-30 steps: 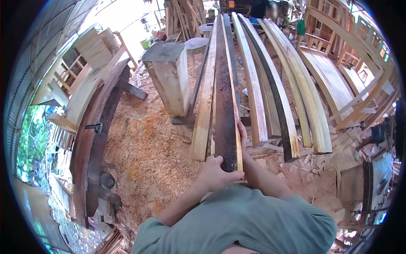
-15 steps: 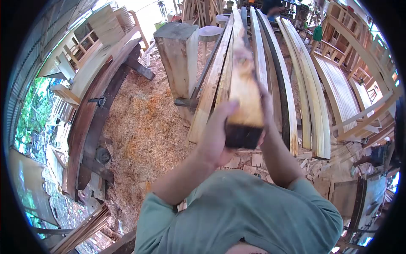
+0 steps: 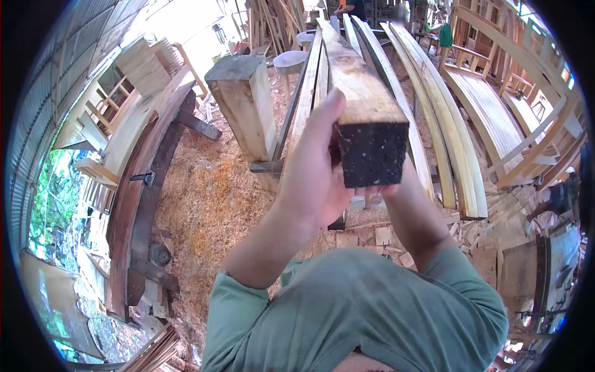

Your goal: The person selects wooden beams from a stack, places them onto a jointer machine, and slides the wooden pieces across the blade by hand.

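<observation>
A long squared wooden beam point(image 3: 365, 93) points away from me, its near end raised at chest height. Its top face is pale, and the end face is blackish with light specks. My left hand point(image 3: 313, 170) grips the beam from the left and below, thumb up along the side. On the other side my right hand point(image 3: 406, 180) supports it from below, mostly hidden behind the end. Beneath and beside the beam, several long pale boards point(image 3: 449, 130) run lengthwise away from me.
A thick upright wooden block point(image 3: 245, 111) stands to the left of the boards. Farther left is a long dark workbench point(image 3: 139, 204). Wood shavings point(image 3: 211, 204) cover the floor. Wooden furniture frames point(image 3: 480, 93) stand at right. Another person point(image 3: 354, 7) is at the far end.
The beam's near end has risen and shifted slightly right, its dark end face now turned more toward me. Both hands have moved up with it, and the view has tilted a little.
</observation>
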Demonstrator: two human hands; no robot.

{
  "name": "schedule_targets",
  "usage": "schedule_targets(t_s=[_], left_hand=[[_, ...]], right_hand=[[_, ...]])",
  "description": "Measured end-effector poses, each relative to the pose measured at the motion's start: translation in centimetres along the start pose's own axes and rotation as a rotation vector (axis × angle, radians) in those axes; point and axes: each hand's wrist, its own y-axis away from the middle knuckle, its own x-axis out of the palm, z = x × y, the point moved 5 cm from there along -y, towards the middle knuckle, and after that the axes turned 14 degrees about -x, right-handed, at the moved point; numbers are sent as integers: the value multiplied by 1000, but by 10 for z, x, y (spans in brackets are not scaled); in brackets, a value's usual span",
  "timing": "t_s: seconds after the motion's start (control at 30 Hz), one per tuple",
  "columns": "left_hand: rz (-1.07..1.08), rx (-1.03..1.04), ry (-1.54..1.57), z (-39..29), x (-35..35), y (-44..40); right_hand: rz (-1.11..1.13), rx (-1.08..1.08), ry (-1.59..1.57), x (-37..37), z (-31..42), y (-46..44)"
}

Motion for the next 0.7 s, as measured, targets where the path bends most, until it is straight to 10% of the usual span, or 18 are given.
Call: schedule_targets(t_s=[0.2,0.37,0.7], left_hand=[[45,71,-2,-29,13,-4],[84,226,-68,-89,39,-3],[-25,268,-256,-107,72,-17]], right_hand=[[124,-17,-37,19,3,-22],[-152,-50,450,-39,8,-29],[-395,-227,245,-73,27,-36]])
